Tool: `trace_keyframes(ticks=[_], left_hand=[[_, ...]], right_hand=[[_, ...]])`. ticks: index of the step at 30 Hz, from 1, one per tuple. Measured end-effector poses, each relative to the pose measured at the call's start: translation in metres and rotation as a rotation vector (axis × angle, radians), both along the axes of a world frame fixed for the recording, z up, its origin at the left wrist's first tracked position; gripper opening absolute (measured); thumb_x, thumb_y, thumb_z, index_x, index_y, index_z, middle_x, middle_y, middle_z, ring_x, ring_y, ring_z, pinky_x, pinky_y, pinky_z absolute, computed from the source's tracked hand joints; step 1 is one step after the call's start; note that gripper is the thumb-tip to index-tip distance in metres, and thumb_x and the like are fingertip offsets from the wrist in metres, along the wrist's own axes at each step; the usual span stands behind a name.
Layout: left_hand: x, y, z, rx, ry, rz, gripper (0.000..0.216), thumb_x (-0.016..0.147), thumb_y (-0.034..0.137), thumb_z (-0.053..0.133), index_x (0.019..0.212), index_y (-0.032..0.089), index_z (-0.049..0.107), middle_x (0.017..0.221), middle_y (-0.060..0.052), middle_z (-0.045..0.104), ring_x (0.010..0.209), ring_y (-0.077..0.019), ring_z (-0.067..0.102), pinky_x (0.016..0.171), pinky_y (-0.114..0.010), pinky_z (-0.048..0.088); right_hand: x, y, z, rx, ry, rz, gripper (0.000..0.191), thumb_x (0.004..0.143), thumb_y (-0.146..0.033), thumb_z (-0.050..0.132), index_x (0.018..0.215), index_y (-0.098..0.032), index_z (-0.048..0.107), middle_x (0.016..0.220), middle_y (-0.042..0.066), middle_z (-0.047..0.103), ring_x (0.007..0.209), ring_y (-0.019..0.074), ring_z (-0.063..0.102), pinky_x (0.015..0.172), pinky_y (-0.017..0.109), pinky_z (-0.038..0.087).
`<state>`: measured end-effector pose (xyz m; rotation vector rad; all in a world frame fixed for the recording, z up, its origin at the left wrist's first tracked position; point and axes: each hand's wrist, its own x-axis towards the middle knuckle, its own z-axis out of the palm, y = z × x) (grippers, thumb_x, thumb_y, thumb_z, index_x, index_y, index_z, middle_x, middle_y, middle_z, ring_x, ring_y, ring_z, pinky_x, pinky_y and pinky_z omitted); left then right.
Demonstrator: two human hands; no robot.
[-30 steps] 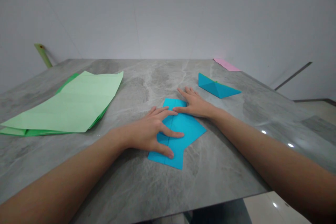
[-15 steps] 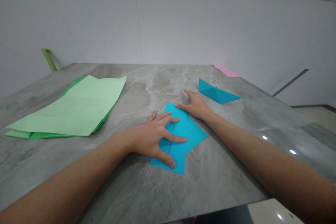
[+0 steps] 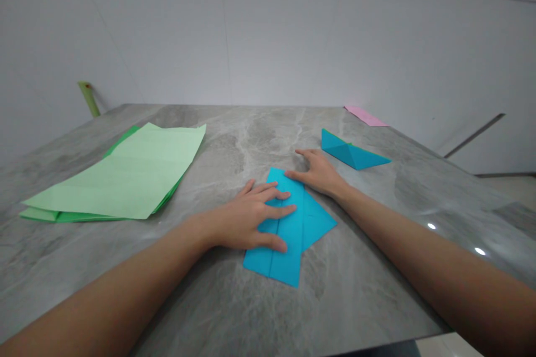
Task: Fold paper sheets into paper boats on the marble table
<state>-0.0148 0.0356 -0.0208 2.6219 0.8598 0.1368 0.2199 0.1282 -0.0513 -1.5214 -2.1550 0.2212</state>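
Observation:
A folded sheet of blue paper [image 3: 288, 251] lies flat on the table in front of me, with a long strip on the left and a triangular point sticking out to the right. Across the strip rests my left hand [image 3: 255, 215], fingers spread and palm down, covering part of the paper's left side. My right hand [image 3: 316, 172] touches the far right corner of the strip with its thumb, its other fingers stretched out past the paper onto the table. Just beyond that hand stands a folded blue paper boat [image 3: 354, 153].
On the left lies a stack of light and darker green paper sheets [image 3: 125, 173]. A pink paper [image 3: 366, 116] sits at the far right edge of the grey marbled table [image 3: 251, 134]. A green strip [image 3: 89, 99] stands out by the wall at the back left.
My left thumb and fingers have shifted up the blue paper a little, uncovering more of its near end. The right hand stays at the far corner. The whole view has shifted slightly.

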Motion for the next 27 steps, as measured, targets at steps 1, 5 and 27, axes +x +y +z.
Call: trace_keyframes(ticks=[1,5,27], left_hand=[[0.0,0.002,-0.003,0.024,-0.027,0.028,0.054,0.096,0.05,0.049,0.145,0.028,0.045,0.153,-0.01,0.04,0.145,-0.0339,0.026,0.114,-0.066,0.012],[0.002,0.01,-0.015,0.131,-0.11,0.096,0.038,0.1,0.026,0.043,0.135,0.019,0.056,0.146,-0.01,0.049,0.136,-0.028,0.041,0.115,-0.055,0.024],[-0.002,-0.015,0.029,0.037,0.026,-0.225,0.039,0.09,0.023,0.059,0.051,0.018,0.059,0.064,0.002,0.058,0.077,-0.0153,0.053,0.106,-0.051,0.028]], right_hand=[[0.0,-0.001,0.0,-0.008,-0.008,0.006,0.079,0.074,-0.052,0.074,0.137,-0.009,0.053,0.129,0.02,0.058,0.122,0.0321,0.055,0.106,0.045,0.042],[0.0,-0.002,0.001,-0.024,0.002,0.024,0.075,0.075,-0.052,0.073,0.136,-0.012,0.054,0.13,0.019,0.056,0.123,0.0321,0.054,0.106,0.045,0.041],[0.0,-0.001,0.002,-0.066,0.04,0.008,0.076,0.074,-0.052,0.074,0.135,-0.011,0.054,0.132,0.019,0.054,0.125,0.0317,0.052,0.108,0.045,0.04]])
